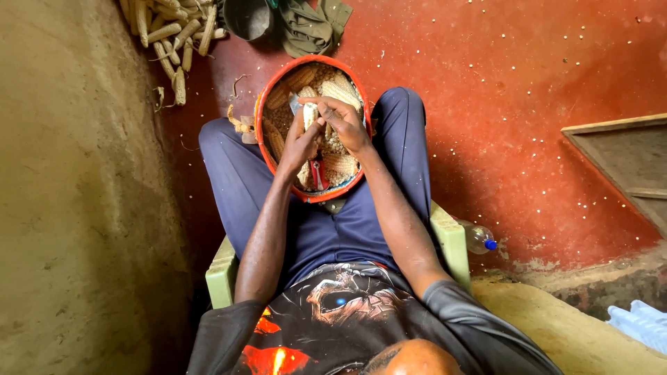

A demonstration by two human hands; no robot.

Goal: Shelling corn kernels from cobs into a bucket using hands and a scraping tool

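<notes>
Both arms reach forward over an orange basin, left hand and right hand with fingers curled around one maize cob.

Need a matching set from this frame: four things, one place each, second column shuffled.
Things:
1. basin
2. cob
3. bottle
4. cob pile

Places:
A. on the floor by the chair's right side
B. between the knees, on the lap
C. top left, along the wall
D. in both hands, over the basin

Pairs: 1-B, 2-D, 3-A, 4-C. The left hand and right hand both grip the cob.
</notes>
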